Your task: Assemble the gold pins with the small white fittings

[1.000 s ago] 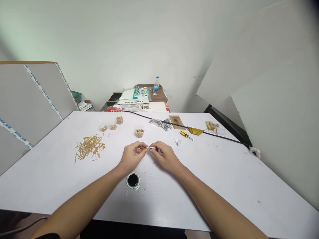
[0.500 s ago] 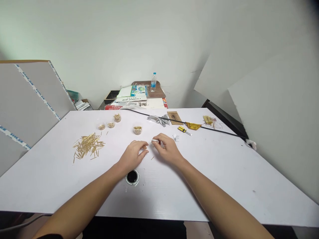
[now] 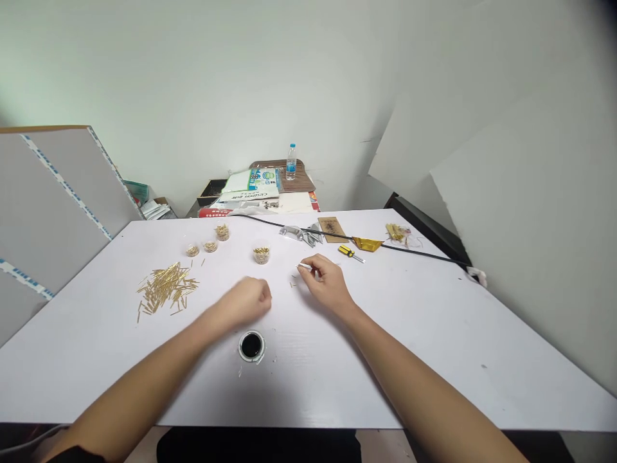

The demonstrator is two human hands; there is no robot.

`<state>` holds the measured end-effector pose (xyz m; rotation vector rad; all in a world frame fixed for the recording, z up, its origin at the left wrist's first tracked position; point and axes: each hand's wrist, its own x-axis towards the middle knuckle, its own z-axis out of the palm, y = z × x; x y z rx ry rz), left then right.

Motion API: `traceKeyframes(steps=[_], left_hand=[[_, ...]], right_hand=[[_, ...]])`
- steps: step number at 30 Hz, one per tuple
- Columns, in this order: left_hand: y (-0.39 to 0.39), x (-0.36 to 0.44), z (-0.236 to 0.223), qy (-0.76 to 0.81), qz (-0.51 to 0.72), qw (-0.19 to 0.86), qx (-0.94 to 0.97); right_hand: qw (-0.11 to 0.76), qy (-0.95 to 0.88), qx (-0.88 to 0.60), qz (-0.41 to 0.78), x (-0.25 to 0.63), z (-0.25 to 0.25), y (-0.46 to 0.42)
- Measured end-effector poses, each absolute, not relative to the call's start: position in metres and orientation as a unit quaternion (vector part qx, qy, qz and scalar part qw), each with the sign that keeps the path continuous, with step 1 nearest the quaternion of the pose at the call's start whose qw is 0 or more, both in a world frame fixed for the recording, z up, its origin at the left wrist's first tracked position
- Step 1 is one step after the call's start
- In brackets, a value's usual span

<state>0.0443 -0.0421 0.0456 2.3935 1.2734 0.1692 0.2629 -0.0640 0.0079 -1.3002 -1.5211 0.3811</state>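
Your white table (image 3: 313, 386) spreads out below a pale wall (image 3: 231, 77). Reckoned from the middle of the tabletop, a grey panel (image 3: 53, 186) stands at ten o'clock, beyond the left edge. Past the far edge, at twelve, a bottle (image 3: 291, 164) stands upright on a brown tray (image 3: 299, 185). A black cable (image 3: 414, 252) crosses the table from eleven round to three; near it, toward one to two, lie a card (image 3: 332, 229), a screwdriver (image 3: 351, 254) and a gold pouch (image 3: 369, 244).

At eleven sits a clear tub (image 3: 261, 260) filled with small gold pieces. Three more tubs (image 3: 222, 236) of gold pieces cluster at ten. At seven, a round pot (image 3: 240, 347) holds something black.

A heap of gold pins (image 3: 166, 286) lies loose at nine to ten. Your right hand (image 3: 326, 281), at one, has thumb and fingertips clamped on a slim white piece (image 3: 303, 265). Your left hand (image 3: 247, 299), at nine, is blurred with its fingers curled; whether they grip anything, I cannot tell. Tiny loose pins (image 3: 292, 285) lie between your hands.
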Motion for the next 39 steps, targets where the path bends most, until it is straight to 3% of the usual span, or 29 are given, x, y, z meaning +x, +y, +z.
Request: traceKeyframes(steps=[5, 10, 15, 20, 25, 30, 39], left_hand=[[-0.015, -0.01, 0.076, 0.501, 0.267, 0.394, 0.723], [-0.021, -0.01, 0.053, 0.443, 0.425, 0.586, 0.529], [-0.021, -0.003, 0.031, 0.386, 0.503, 0.682, 0.364], [-0.027, -0.001, 0.017, 0.421, 0.453, 0.65, 0.441], [-0.053, 0.014, 0.013, 0.414, 0.331, 0.536, 0.657], [-0.071, 0.025, 0.015, 0.452, 0.307, 0.454, 0.704], [-0.075, 0.018, 0.021, 0.399, 0.179, 0.558, 0.705]], right_hand=[[0.494, -0.654, -0.534, 0.207, 0.255, 0.009, -0.069], [0.55, -0.639, -0.505, 0.185, 0.251, 0.008, -0.069], [0.597, -0.578, -0.529, 0.174, 0.257, -0.004, -0.063], [0.564, -0.619, -0.5, 0.224, 0.245, -0.005, -0.068], [0.425, -0.772, -0.372, 0.292, 0.22, 0.009, -0.087], [0.388, -0.828, -0.314, 0.257, 0.219, 0.016, -0.095], [0.342, -0.83, -0.325, 0.298, 0.224, 0.019, -0.103]])
